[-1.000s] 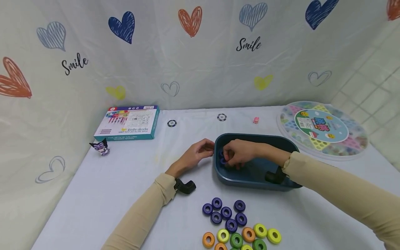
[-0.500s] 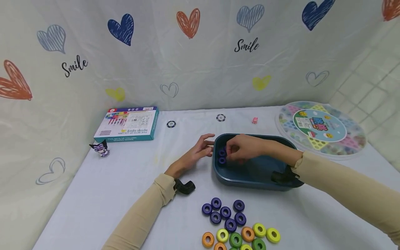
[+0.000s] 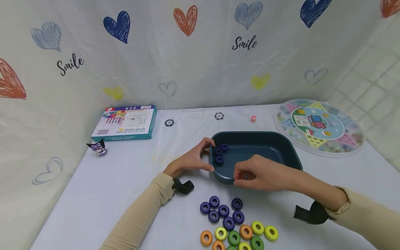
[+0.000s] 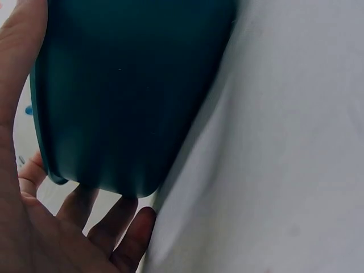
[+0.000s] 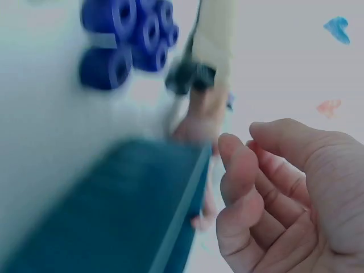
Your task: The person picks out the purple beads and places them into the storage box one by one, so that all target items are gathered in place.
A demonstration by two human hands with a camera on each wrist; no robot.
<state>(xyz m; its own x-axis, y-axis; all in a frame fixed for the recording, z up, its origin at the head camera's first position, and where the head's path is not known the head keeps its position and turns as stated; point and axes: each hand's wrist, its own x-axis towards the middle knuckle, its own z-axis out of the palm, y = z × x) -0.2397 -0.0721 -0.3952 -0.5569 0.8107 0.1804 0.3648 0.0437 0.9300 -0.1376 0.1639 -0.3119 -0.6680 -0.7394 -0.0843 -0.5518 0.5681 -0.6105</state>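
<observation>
My left hand (image 3: 194, 158) grips the left end of a deep teal plastic bin (image 3: 259, 136), thumb at its near corner and fingers along the end wall. In the left wrist view the fingers (image 4: 116, 224) curve round that wall. Inside the bin, three purple rings (image 3: 219, 159) lie against the left end. My right hand (image 3: 262, 173) hangs over the bin's near rim, fingers loosely bent; the right wrist view shows nothing between its fingertips (image 5: 236, 162). Several more purple rings (image 3: 223, 210) lie on the table in front of the bin.
Yellow, orange and green rings (image 3: 233, 238) lie at the table's near edge. A flat boxed set (image 3: 125, 123) and a small figurine (image 3: 98, 147) stand at the left. Two chips (image 3: 169, 123) and a tiny pink figure (image 3: 253, 118) are behind; a round clear case (image 3: 318, 128) is back right.
My right hand has come away from the rings at the bin's left end, back toward me over the near rim. My left hand has closed round the bin's end.
</observation>
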